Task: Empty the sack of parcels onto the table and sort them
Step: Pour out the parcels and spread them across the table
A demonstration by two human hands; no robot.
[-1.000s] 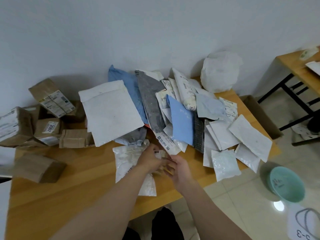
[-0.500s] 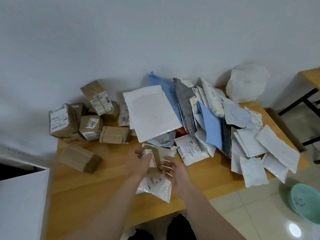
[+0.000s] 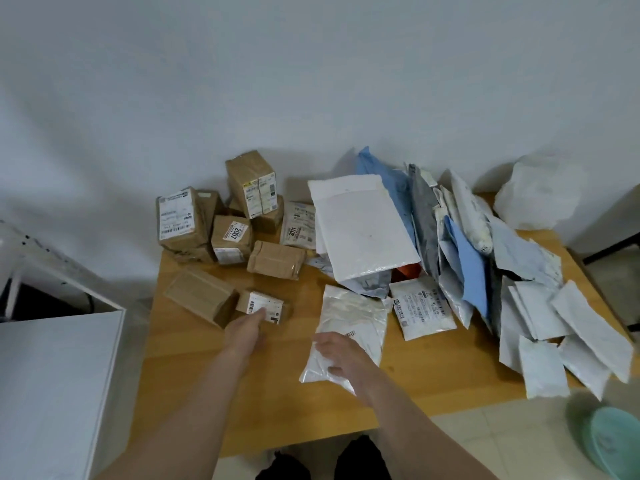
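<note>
The person's left hand point(image 3: 242, 329) is reaching forward over the tabletop point(image 3: 277, 393) with the fingers stretched out. The fingertips are touching the near side of a small cardboard box point(image 3: 268, 303) with a barcode label, and they are not curling round it. This box is lying just beside a plain cardboard box point(image 3: 199, 296), at the near edge of the group of boxes on the far left part of the tabletop. In that group a box marked 2007 point(image 3: 232, 239) is standing in front of a tall labelled box point(image 3: 251, 183), and a flat brown box point(image 3: 275, 259) is lying to its right.

The right hand point(image 3: 337, 355) is resting with loose, spread fingers on the near end of a white plastic mailer point(image 3: 356, 313), without gripping it. This mailer is lying flat near the middle of the tabletop, and a white labelled pouch point(image 3: 422, 311) is lying just beside it on the right.

Behind them the soft parcels are lying in an overlapping heap: a large white padded envelope point(image 3: 363, 226), a grey mailer point(image 3: 424, 216), a blue mailer point(image 3: 469, 271) and many small white bags point(image 3: 588, 327), some of them reaching over the edge. A crumpled white sack point(image 3: 540, 195) is sitting at the far right corner, against the wall. A green basin point(image 3: 613, 441) is standing on the floor.
</note>
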